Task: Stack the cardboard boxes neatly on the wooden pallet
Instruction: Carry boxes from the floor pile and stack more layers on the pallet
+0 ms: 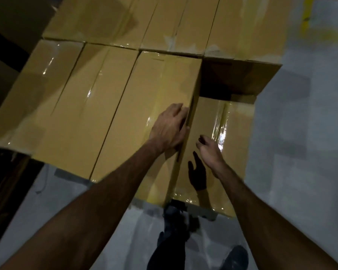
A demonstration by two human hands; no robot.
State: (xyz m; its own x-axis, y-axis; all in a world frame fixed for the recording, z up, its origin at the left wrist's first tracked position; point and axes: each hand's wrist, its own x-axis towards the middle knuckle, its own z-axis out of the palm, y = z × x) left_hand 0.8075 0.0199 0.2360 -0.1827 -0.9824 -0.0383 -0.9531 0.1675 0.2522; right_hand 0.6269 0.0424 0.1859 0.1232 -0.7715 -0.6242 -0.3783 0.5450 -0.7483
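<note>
I see the stack (109, 75) nearly filling its top layer, the pallet hidden beneath; I judge one slot left, at the near right, where a lower box (236, 137) shows. My left hand (169, 127) curls over the neighbouring top box (144, 114) edge; my right hand (209, 147) hangs loose, holding nothing.

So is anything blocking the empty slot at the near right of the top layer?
Nothing visible does: the gap is open above the lower box. The right hand hovers there; the left hand holds the neighbouring box.
</note>
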